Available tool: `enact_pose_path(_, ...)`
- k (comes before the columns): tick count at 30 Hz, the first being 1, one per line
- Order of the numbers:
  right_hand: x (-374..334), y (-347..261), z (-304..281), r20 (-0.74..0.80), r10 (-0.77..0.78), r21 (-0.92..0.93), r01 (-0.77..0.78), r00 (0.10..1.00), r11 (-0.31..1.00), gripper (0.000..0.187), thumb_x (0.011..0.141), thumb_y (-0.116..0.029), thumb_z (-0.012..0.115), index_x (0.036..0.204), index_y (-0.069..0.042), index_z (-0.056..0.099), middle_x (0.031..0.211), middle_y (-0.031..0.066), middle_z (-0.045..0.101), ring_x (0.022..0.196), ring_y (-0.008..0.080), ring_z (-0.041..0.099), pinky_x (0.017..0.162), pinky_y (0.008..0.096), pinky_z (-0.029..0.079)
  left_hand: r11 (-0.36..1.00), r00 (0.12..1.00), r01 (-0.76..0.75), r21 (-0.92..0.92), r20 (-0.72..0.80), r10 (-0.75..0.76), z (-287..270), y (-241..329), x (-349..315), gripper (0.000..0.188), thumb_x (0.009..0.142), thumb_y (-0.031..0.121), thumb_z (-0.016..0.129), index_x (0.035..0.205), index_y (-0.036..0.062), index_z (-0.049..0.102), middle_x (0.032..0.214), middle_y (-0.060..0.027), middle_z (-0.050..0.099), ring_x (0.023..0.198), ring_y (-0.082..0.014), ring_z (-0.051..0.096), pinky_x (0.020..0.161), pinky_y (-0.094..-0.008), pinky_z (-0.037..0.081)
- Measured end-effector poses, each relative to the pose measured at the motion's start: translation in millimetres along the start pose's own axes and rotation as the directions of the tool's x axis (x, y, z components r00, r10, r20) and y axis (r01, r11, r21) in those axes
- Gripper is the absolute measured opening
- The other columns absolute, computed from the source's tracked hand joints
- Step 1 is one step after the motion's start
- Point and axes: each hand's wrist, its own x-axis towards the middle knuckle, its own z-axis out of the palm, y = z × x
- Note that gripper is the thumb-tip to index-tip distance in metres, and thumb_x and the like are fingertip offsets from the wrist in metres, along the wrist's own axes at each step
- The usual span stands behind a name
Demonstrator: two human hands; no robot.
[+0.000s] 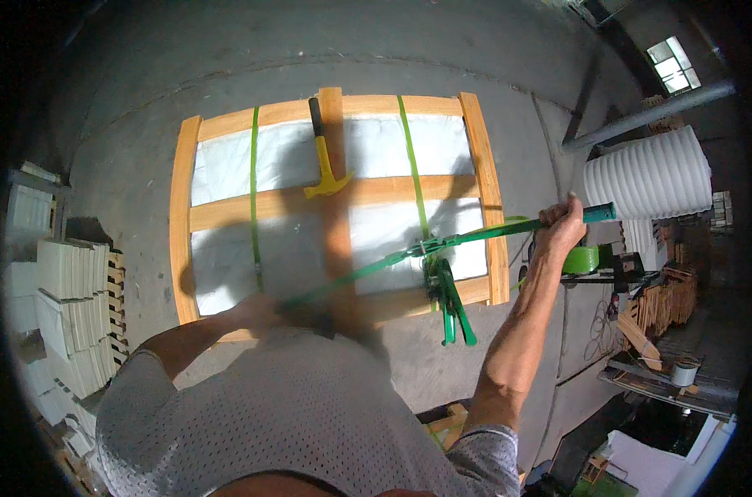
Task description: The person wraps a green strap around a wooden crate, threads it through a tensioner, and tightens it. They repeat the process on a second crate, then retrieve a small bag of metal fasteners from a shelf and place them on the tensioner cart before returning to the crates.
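Observation:
A green two-handled strapping sealer (475, 234) stretches across the near right part of a wooden crate (493, 207). My right hand (562, 224) wraps round its right handle, and my left hand (262, 311), in shadow and blurred, is closed at the end of the other. The sealer's head sits at the right green strap (408, 137), its handles spread wide. Just below the head, a green strap tensioner (450, 302) with two levers hangs by the crate's near edge. A yellow claw hammer (324, 166) with a black grip rests on the middle board.
A second green strap (254, 166) crosses the crate's left half, over white wrapping. Stacked pale slabs (77, 273) stand on the left. At right are a white foam roll (649, 176), a green strap coil (581, 260), a grey pole (657, 113) and piled wood (666, 302).

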Motion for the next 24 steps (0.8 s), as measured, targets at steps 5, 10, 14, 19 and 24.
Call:
enact_pose_path(5, 2, 3, -4, 0.067, -0.013, -0.022, 0.014, 0.998, 1.0, 0.025, 0.086, -0.016, 0.058, 0.067, -0.009, 0.042, 0.053, -0.0012, 0.031, 0.044, 0.0133, 0.031, 0.045, 0.031, 0.028, 0.964, 0.975, -0.182, 0.194, -0.094, 0.203, 15, -35, 27, 0.037, 0.081, 0.039, 0.064, 0.098, 0.0062, 0.062, 0.079, -0.0174, 0.064, 0.072, -0.0309, 0.062, 0.068, -0.0444, 0.047)
enact_pose_path(10, 59, 11, -33, -0.143, 0.09, -0.043, -0.097, 0.986, 0.994, 0.029, 0.087, -0.018, 0.055, 0.066, -0.012, 0.036, 0.056, -0.0013, 0.03, 0.047, 0.0149, 0.026, 0.048, 0.0328, 0.029, 0.97, 0.944, -0.185, 0.156, -0.246, 0.22, -3, -60, 71, 0.036, 0.078, 0.038, 0.067, 0.097, 0.007, 0.063, 0.084, -0.0182, 0.065, 0.079, -0.036, 0.063, 0.07, -0.0467, 0.048)
enact_pose_path(14, 52, 7, -43, -0.178, 0.087, -0.041, -0.096, 0.98, 0.995, 0.028, 0.087, -0.021, 0.052, 0.066, -0.011, 0.038, 0.056, 0.0004, 0.032, 0.046, 0.0159, 0.03, 0.046, 0.0333, 0.031, 0.941, 0.927, -0.214, 0.262, -0.25, 0.28, 2, -58, 60, 0.035, 0.077, 0.037, 0.067, 0.097, 0.0083, 0.065, 0.086, -0.0185, 0.066, 0.082, -0.0384, 0.063, 0.07, -0.0469, 0.048)
enact_pose_path(19, 3, 1, -33, -0.064, 0.011, 0.021, -0.009, 0.998, 1.0, 0.029, 0.086, -0.019, 0.056, 0.065, -0.012, 0.037, 0.055, -0.0004, 0.03, 0.046, 0.0138, 0.027, 0.045, 0.0326, 0.026, 0.95, 0.906, -0.266, 0.166, -0.293, 0.305, 24, -51, 36, 0.036, 0.077, 0.037, 0.067, 0.101, 0.0094, 0.064, 0.085, -0.0188, 0.066, 0.082, -0.0384, 0.063, 0.071, -0.0467, 0.049)
enact_pose_path(24, 31, 6, -58, -0.083, 0.059, 0.029, -0.057, 0.995, 0.998, 0.026, 0.086, -0.019, 0.054, 0.069, -0.012, 0.036, 0.055, -0.0019, 0.027, 0.045, 0.0129, 0.026, 0.045, 0.0309, 0.026, 0.964, 0.954, -0.146, 0.222, -0.225, 0.197, 12, -63, 64, 0.036, 0.078, 0.037, 0.066, 0.104, 0.0123, 0.064, 0.083, -0.0179, 0.066, 0.078, -0.0375, 0.064, 0.069, -0.0464, 0.049)
